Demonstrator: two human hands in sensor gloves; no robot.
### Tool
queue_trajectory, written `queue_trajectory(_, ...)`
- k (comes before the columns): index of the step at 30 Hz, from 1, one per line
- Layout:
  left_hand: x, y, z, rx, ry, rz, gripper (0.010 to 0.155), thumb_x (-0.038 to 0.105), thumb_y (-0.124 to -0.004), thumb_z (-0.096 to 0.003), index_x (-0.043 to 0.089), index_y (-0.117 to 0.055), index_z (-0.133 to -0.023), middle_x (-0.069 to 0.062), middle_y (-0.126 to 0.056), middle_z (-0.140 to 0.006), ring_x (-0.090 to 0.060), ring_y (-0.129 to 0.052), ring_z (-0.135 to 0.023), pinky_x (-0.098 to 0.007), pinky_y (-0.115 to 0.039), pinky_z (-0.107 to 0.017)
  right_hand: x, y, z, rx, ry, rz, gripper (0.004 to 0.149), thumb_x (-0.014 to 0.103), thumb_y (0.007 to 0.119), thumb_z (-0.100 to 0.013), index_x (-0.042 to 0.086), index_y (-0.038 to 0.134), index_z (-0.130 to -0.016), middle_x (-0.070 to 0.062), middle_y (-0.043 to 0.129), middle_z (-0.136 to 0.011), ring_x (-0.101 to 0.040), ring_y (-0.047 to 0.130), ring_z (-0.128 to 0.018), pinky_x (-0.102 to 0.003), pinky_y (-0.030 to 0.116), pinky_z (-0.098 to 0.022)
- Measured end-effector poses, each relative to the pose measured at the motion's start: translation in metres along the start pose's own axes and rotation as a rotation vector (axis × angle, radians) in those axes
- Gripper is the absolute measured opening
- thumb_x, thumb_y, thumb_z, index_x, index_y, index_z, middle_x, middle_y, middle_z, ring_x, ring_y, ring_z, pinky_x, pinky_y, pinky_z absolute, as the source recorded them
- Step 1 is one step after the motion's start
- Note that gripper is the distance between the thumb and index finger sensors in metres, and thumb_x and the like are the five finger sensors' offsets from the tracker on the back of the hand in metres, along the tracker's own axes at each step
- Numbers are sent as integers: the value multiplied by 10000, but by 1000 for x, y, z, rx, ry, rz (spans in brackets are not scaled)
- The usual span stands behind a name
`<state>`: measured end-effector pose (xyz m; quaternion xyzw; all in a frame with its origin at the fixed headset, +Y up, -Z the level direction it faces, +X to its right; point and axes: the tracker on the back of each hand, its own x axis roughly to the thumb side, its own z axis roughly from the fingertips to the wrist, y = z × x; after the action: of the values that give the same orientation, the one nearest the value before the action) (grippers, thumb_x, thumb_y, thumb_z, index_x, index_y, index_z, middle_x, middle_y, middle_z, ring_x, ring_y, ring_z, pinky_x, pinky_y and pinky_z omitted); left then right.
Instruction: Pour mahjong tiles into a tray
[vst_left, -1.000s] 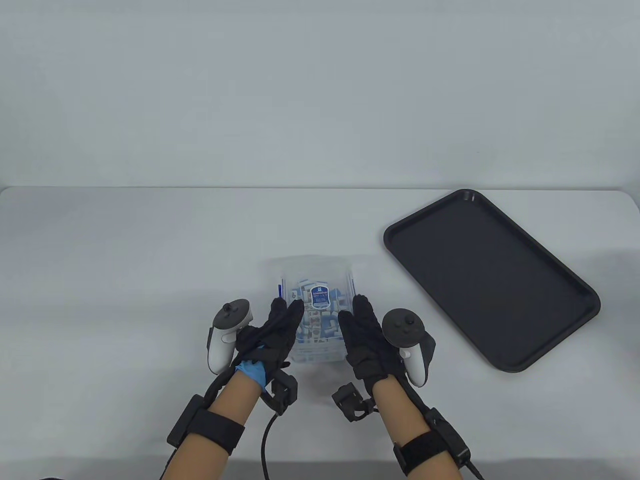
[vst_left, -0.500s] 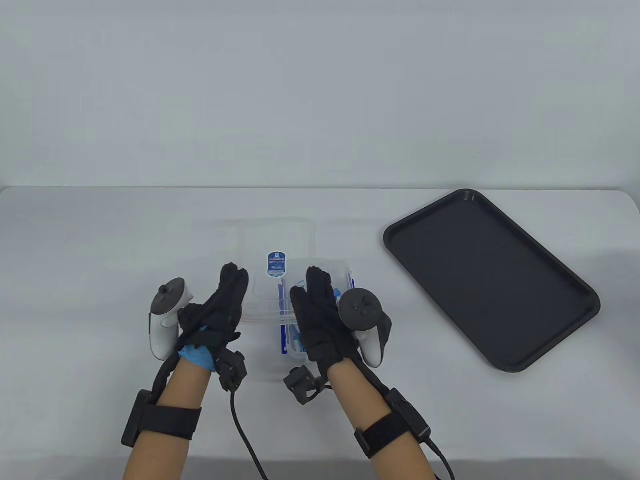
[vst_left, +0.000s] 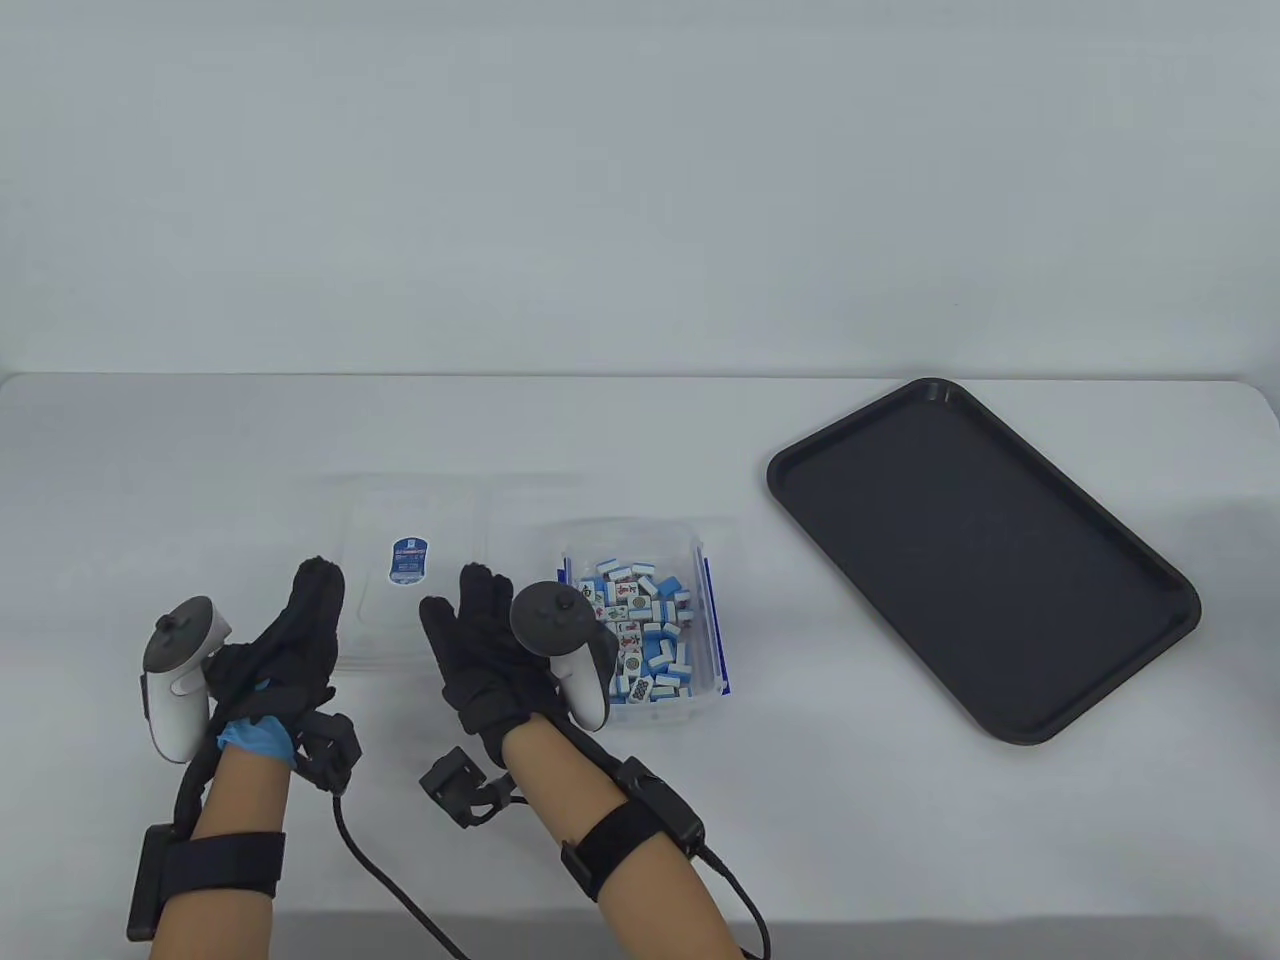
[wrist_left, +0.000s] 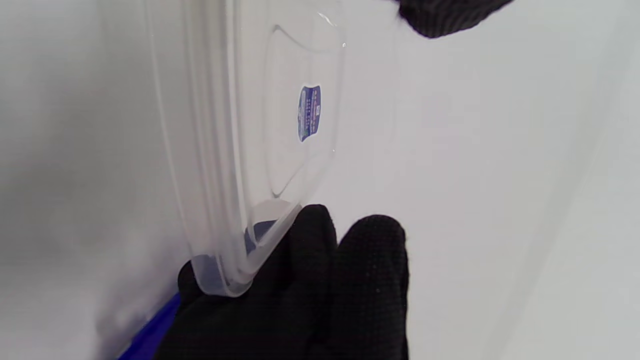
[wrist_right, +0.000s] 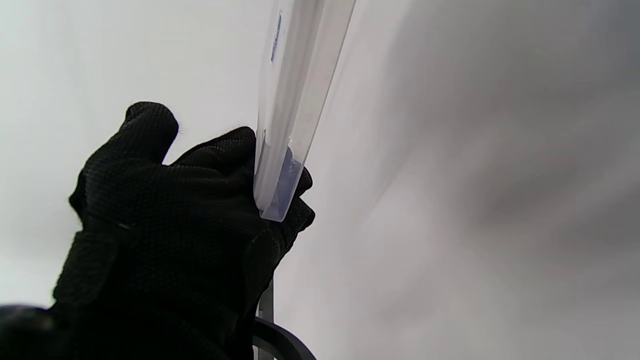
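On the white counter (vst_left: 300, 430), a black tray (vst_left: 980, 560) lies well apart to the right of an uncovered clear box (vst_left: 715, 600) heaped with mahjong tiles (vst_left: 640, 630); loaded, it likely handles heavy and slick, its thin walls liable to flex, so a two-handed hold on the short sides seems safest. Beside it, the clear lid (vst_left: 415, 560) is held between both palms, left hand (vst_left: 290, 640) and right hand (vst_left: 480, 650) each closing gloved fingers (wrist_left: 320, 240) on an edge, wrists level, low over the counter.
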<state>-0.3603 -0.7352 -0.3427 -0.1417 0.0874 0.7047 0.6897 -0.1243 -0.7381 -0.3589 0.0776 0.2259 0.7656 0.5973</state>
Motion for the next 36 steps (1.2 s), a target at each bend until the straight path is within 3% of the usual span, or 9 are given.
queue_trajectory(7, -28, 19, 1, 59, 133, 39, 755, 583, -522, -634, 221, -157, -1188, -88, -82, -1250, -336, 3, -1129, -470, 21, -755, -15, 26, -16, 50, 118, 33, 769, 546, 379, -664, 93, -70, -1096, -239, -181, -1064, -515, -127, -954, -590, 41, -713)
queue_trajectory(22, -46, 9, -7, 66, 317, -89, 734, 574, -501, -641, 244, -128, -1181, -62, -30, -1242, -243, 124, -1085, -443, 60, -734, -31, 28, -22, 57, 198, 77, 755, 530, 398, -661, 74, 7, -1117, -235, -138, -1081, -508, -122, -954, -576, 19, -708)
queue_trajectory(25, -42, 6, -8, 61, 277, -79, 739, 579, -492, -642, 249, -95, -1170, -65, 11, -1228, -275, 135, -1072, -460, 59, -728, -24, 20, -17, 32, 156, 72, 749, 525, 410, -656, 81, 24, -1120, -228, -106, -1091, -505, -100, -968, -586, 41, -711)
queue_trajectory(28, -27, -3, -8, 43, 154, -69, 747, 597, -475, -644, 256, -52, -1157, -63, 36, -1214, -300, 147, -1061, -494, 53, -718, -9, 6, -8, 26, 72, 34, 741, 526, 418, -654, 94, 44, -1126, -231, -75, -1107, -507, -56, -992, -595, 71, -720)
queue_trajectory(32, 2, -27, -4, 3, -72, -86, 767, 626, -445, -648, 238, -7, -1144, -77, 57, -1203, -325, 149, -1049, -511, 39, -707, 17, -27, 12, -35, -66, 16, 745, 541, 448, -645, 113, 96, -1142, -235, 25, -1146, -512, 61, -1040, -616, 143, -744)
queue_trajectory(34, 13, -42, -3, -37, -136, -77, 778, 637, -435, -647, 245, 27, -1135, -71, 73, -1198, -321, 158, -1046, -511, 41, -705, 26, -46, 23, -93, -123, 18, 748, 556, 467, -638, 113, 153, -1152, -266, 125, -1161, -549, 205, -1053, -658, 248, -742)
queue_trajectory(36, 23, -62, -2, -91, -193, -41, 778, 643, -432, -646, 253, 37, -1130, -66, 80, -1197, -318, 160, -1048, -515, 41, -705, 32, -65, 33, -120, -165, 21, 755, 572, 470, -634, 130, 153, -1158, -250, 127, -1171, -537, 199, -1064, -655, 239, -748)
